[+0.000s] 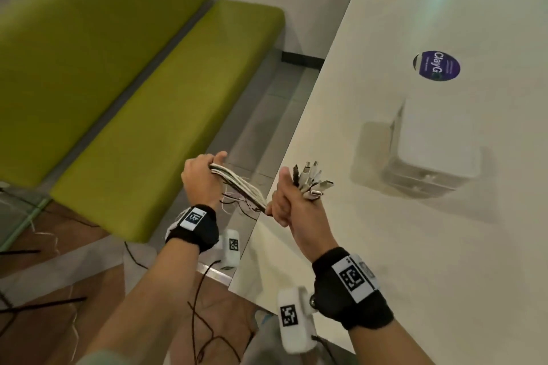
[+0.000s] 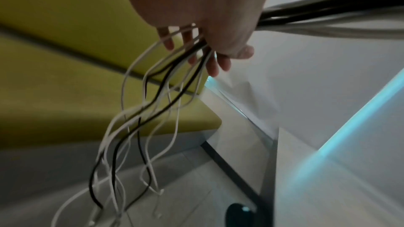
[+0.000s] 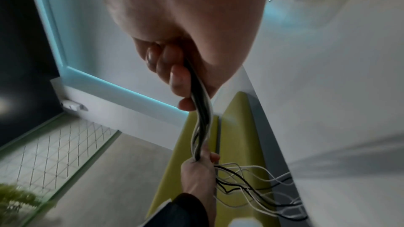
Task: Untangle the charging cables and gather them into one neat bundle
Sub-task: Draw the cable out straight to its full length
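A bundle of white and black charging cables (image 1: 243, 187) stretches taut between my two hands, just off the left edge of the white table (image 1: 415, 216). My right hand (image 1: 289, 201) grips the bundle in a fist, and several USB plugs (image 1: 311, 179) fan out above the thumb. My left hand (image 1: 201, 176) grips the same cables (image 2: 170, 78) further along. Beyond the left hand the loose cable tails (image 2: 122, 153) hang down toward the floor. In the right wrist view the cables (image 3: 201, 113) run from my right hand's fingers (image 3: 174, 78) down to the left hand (image 3: 198, 168).
A green padded bench (image 1: 166, 115) stands to the left of the table, with a narrow floor gap between them. A round purple sticker (image 1: 436, 66) lies on the table. Other thin wires (image 1: 201, 305) trail across the floor near my feet.
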Demonstrator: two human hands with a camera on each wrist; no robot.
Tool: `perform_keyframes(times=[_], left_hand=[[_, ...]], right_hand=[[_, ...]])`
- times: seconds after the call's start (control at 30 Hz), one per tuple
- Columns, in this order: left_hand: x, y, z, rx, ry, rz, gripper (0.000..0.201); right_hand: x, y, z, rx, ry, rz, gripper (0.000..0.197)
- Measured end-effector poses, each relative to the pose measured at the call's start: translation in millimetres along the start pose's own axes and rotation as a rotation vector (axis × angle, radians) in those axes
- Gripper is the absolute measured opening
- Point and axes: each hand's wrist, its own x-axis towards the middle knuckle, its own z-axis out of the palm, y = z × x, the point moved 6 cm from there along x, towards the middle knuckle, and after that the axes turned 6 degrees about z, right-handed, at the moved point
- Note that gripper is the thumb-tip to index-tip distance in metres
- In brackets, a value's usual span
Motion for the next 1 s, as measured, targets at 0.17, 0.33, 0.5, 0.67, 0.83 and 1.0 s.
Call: perform_keyframes(times=[0.17,0.33,0.5,0.67,0.83,1.0], left_hand=[[-26,60,61,-0.013,-0.551,0.289,0.018],[-56,113,67,0.117,-0.544,0.633,0.043],[-100,174,37,-0.183,-0.536,0.711,0.048],[-111,200,14,-0.197,-0.243,0.908,0.07],[-125,183,23,-0.314,-0.403,0.799,0.019],[-136,159,35,-0.365,-0.366,0.814,0.033]], right_hand=[[-7,-12,-53,-0.151,0.106,-0.091,0.051],[-27,-22,-100,-0.226,0.163,-0.161,0.05],[-44,-27,-102,-0.32,0.181,-0.217,0.054],[-44,-34,-94,-0.328,0.228,-0.253,0.054],[-52,-30,-76,-0.239,0.219,-0.242,0.052],[-85,-20,-80,0.027,0.125,-0.277,0.048]])
